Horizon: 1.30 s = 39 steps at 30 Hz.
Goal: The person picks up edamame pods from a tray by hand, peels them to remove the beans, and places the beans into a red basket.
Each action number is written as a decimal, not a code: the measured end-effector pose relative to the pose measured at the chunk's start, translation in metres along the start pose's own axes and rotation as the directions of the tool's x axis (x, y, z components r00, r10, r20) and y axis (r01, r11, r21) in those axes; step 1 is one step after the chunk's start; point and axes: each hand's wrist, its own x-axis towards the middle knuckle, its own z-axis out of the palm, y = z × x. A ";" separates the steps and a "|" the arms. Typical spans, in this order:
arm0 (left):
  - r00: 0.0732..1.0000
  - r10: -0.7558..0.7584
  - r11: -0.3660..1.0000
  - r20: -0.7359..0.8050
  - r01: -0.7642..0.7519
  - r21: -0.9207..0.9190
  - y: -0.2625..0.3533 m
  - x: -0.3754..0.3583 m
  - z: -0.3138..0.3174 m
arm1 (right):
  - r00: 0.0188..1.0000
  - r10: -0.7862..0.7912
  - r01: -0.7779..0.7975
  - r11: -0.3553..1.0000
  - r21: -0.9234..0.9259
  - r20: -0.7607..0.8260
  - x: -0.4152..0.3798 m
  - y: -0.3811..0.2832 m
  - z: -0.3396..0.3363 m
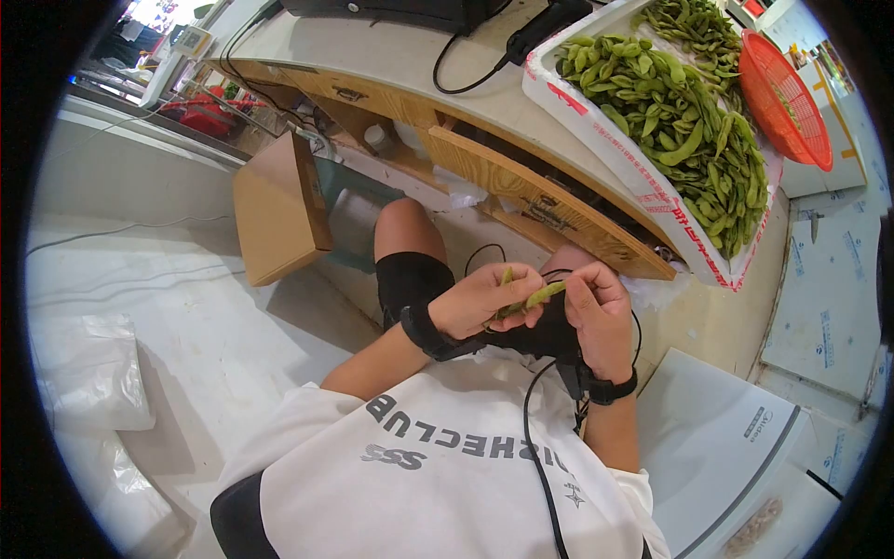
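Note:
My left hand (491, 300) is closed around a few green edamame pods (510, 307), held above my lap. One pod (546, 293) sticks out to the right from between its fingers. The fingertips of my right hand (598, 312) pinch the far end of that same pod, so it spans both hands. Black bands circle both wrists. A large heap of edamame pods (684, 121) lies in a white foam box (643, 182) on the counter, up and to the right of my hands.
A red plastic basket (787, 98) leans at the foam box's right. Below the counter, a wooden drawer (549, 205) is pulled out near my knees. A cardboard box (277, 210) stands left, a small fridge (712, 447) right. A black cable (533, 438) runs down my shirt.

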 end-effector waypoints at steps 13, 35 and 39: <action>0.860 0.440 0.800 -0.259 -0.244 0.549 -0.006 0.002 0.007 | 0.996 -0.015 0.005 0.993 -0.119 -0.085 -0.002 0.010 0.021; 0.846 0.485 0.783 -0.222 -0.307 0.540 -0.016 0.013 0.001 | 0.988 0.016 0.010 0.986 0.165 -0.155 0.006 0.033 0.021; 0.930 0.279 0.952 -0.240 -0.234 0.199 -0.008 0.009 0.001 | 0.991 0.092 -0.053 0.940 0.336 -0.101 0.007 0.035 0.019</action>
